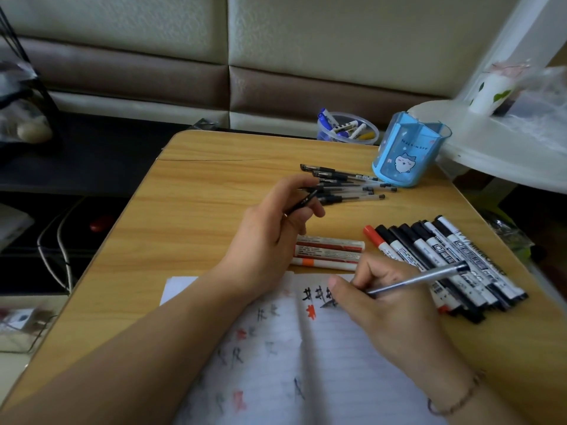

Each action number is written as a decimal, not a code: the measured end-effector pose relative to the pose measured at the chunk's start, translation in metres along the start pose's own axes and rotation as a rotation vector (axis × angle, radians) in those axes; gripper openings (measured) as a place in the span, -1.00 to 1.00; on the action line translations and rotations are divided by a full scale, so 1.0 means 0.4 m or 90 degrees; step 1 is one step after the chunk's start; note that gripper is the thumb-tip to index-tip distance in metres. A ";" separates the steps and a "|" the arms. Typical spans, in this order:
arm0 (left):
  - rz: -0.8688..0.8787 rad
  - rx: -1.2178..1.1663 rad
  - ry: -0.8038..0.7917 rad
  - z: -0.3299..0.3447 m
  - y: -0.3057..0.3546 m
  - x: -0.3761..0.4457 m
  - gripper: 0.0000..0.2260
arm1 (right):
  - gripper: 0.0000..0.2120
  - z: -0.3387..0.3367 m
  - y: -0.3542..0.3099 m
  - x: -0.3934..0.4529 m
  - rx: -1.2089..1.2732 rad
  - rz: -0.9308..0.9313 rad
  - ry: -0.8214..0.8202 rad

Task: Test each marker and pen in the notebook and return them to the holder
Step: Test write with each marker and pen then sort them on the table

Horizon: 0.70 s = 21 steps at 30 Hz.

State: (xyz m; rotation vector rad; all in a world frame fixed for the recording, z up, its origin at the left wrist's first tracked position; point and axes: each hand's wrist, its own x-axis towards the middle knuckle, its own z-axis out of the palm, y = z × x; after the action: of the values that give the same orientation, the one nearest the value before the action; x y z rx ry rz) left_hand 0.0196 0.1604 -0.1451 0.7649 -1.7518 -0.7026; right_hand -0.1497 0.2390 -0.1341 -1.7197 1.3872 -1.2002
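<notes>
My right hand (389, 305) grips a clear gel pen (420, 279) with its tip on the open lined notebook (306, 363), beside black and red test marks. My left hand (276, 228) hovers above the table and pinches a black pen cap (302, 204). Several gel pens (346, 185) lie in a pile past the left hand. A row of black and red markers (445, 259) lies to the right of the notebook. Three white markers (328, 253) lie between my hands. The blue pen holder (408, 151) stands at the back right, with no pens showing in it.
The wooden table (199, 194) ends at a sofa behind. A clear tub of small markers (346, 127) sits behind the holder. A white round table with a cup (491, 90) overhangs the right rear corner. Cables and a dark shelf lie on the left.
</notes>
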 end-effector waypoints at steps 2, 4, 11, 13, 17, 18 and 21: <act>-0.014 -0.009 0.001 0.002 0.001 0.000 -0.72 | -0.60 0.002 0.002 -0.001 -0.002 -0.004 -0.005; -0.024 -0.021 0.006 0.004 0.002 0.001 -0.74 | -0.59 0.005 0.000 -0.001 -0.013 -0.018 -0.006; -0.014 0.000 0.006 0.003 0.004 0.000 -0.83 | -0.59 0.006 -0.002 0.001 -0.030 -0.025 -0.005; 0.000 0.017 0.008 0.002 0.004 0.001 -0.82 | -0.61 0.005 -0.006 0.001 -0.026 -0.030 -0.011; 0.020 0.048 0.015 0.002 0.000 0.004 -0.81 | -0.62 0.005 -0.007 0.000 -0.048 -0.030 -0.020; 0.023 0.054 0.017 0.002 0.000 0.004 -0.80 | -0.61 0.004 -0.006 0.000 -0.046 -0.028 -0.015; 0.040 0.079 0.019 0.000 -0.003 0.004 -0.80 | -0.60 0.005 -0.006 0.001 -0.041 -0.027 -0.013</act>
State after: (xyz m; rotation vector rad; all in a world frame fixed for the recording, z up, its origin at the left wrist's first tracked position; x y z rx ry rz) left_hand 0.0194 0.1585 -0.1449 0.7968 -1.7973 -0.5423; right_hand -0.1472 0.2389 -0.1328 -1.8091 1.3982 -1.1678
